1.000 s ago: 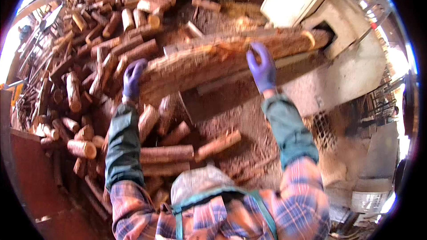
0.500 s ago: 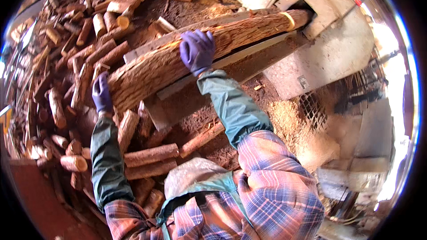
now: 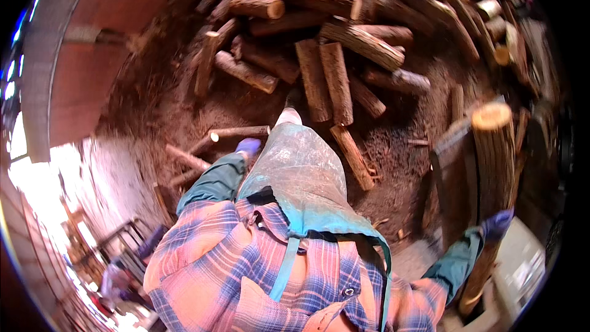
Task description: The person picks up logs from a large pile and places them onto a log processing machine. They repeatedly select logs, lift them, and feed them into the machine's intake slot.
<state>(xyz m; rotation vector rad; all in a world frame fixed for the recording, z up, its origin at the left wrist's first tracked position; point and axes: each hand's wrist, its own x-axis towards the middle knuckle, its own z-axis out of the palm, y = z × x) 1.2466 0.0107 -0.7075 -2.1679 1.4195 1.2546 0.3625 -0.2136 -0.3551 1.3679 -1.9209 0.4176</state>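
Fingers (image 3: 505, 216) of the right hand (image 3: 493, 227), in a purple glove, lie against the bark of the long log (image 3: 493, 166); how far they are closed around it I cannot tell. The brown earth floor (image 3: 141, 110) spreads widest, blurred toward its edges. Tall reddish-brown panels (image 3: 92, 92) stand at the upper left. Ahead, a loose pile of cut logs (image 3: 319, 0) covers much of the ground, the pieces crossing and leaning on one another with several pale ends showing. The long log runs along the person's right side, its round, light-coloured cut end farthest ahead, with a dark brown board (image 3: 453, 178) just beside it. Near the log's other end is a pale housing (image 3: 522, 258), partly cut off by the rim. The person's grey-green apron (image 3: 307, 166) hangs over the middle. At the lower left is a dark metal frame (image 3: 123, 229), something like an open rack; blur hides what it holds. A single short log (image 3: 352, 157) lies apart near the apron's right side. Thin sticks (image 3: 239, 131) lie just beyond the left hand (image 3: 249, 146), also purple-gloved and at the apron's left edge; it is too blurred to tell how far its fingers are bent or whether they hold anything.
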